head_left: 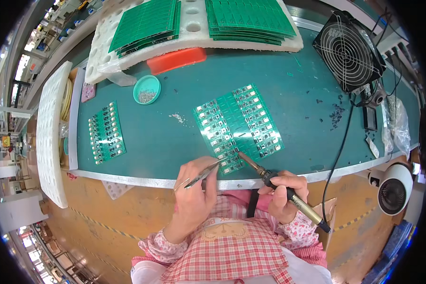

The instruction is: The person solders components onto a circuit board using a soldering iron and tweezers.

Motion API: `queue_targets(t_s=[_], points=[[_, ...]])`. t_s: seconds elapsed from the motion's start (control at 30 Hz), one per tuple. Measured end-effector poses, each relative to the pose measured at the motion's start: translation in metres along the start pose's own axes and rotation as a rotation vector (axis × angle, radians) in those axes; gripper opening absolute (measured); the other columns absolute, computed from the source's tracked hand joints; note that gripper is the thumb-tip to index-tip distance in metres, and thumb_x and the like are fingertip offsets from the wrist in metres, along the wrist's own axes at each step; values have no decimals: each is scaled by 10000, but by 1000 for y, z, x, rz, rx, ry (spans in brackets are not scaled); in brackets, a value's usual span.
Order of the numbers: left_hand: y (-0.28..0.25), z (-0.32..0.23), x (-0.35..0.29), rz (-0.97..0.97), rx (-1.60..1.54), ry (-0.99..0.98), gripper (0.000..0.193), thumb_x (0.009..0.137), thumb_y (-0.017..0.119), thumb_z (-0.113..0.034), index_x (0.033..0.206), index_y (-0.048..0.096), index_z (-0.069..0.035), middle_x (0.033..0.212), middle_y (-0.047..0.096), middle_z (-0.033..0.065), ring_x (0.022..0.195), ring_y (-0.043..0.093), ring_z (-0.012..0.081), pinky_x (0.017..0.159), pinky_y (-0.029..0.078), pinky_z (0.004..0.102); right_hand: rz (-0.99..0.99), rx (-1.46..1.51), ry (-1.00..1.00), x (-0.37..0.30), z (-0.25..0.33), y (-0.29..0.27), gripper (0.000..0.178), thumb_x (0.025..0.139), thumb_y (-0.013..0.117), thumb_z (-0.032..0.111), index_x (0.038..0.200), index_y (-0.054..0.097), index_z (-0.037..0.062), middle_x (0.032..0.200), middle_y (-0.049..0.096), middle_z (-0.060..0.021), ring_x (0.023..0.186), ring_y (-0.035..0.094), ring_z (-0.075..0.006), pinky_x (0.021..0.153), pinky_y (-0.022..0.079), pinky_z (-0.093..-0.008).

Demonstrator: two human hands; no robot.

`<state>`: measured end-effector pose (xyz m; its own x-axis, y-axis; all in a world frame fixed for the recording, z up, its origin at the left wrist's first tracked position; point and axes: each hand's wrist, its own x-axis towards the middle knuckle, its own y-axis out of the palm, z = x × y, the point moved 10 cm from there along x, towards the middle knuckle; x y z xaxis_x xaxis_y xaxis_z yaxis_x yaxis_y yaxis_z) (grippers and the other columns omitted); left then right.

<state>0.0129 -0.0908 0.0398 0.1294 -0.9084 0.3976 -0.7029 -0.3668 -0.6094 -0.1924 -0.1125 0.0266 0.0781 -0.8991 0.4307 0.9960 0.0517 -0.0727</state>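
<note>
Near the table's front edge lies a green circuit board panel (239, 125) with rows of small parts along two sides. My left hand (195, 187) is closed on a pair of tweezers (201, 175), whose tips reach the panel's lower left corner. In my right hand (287, 191) is a soldering iron (268, 177), gripped like a pen, its tip at the lower part of the panel close to the tweezers. Whether the tip touches a joint is too small to tell. A second, smaller populated board (106, 134) lies to the left.
A green round dish (146, 90) of tiny parts stands beside loose bits (178, 118). Behind are a red tray (176, 60) and white foam (193, 45) bearing stacked green boards (146, 23). A black fan (349, 51) stands right; the iron's cable (338, 161) crosses the table edge.
</note>
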Motion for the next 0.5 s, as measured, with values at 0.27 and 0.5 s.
queue_targets(t_s=[0.27,0.5], points=[[1,-5,1,-1,13,30,240,815,690,91,1034,630,11,1002,682,132,865,656,304,775,509,376,-2,-8,-7,-1,2,-2,140,944,643,147,994,633,16,611,688,-28,558,651,-152,540,509,-286],[1,-6,1,3,24,31,248,816,690,88,1042,632,5,1009,681,125,878,659,300,788,504,380,-5,2,-18,0,2,-2,147,947,641,156,990,632,16,612,688,-34,558,652,-154,542,513,-289]])
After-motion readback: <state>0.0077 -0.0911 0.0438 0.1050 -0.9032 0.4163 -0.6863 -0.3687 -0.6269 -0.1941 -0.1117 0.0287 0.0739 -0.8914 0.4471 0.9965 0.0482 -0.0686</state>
